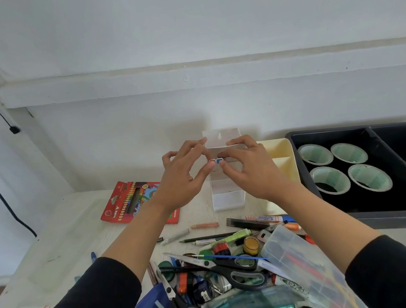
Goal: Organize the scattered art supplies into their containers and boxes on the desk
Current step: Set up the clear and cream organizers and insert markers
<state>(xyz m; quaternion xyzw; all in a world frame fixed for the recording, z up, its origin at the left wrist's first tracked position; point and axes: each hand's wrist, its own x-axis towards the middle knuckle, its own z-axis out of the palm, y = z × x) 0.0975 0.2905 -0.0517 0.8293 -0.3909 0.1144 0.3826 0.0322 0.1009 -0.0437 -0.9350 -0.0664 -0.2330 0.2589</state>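
Pinching red piece [212, 163], blue piece [220, 161], perhaps erasers

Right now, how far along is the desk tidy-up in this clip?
Early. Done: four tape rolls sit in the black tray. In hand: the left hand pinches a reddish piece and the right hand a blue piece, at the white divided box. Left: the scissors, a marker and a yellow pot lie loose in a heap on the desk.

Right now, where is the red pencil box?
In the head view, the red pencil box lies on the desk left of the white organizer, partly hidden by the left forearm.
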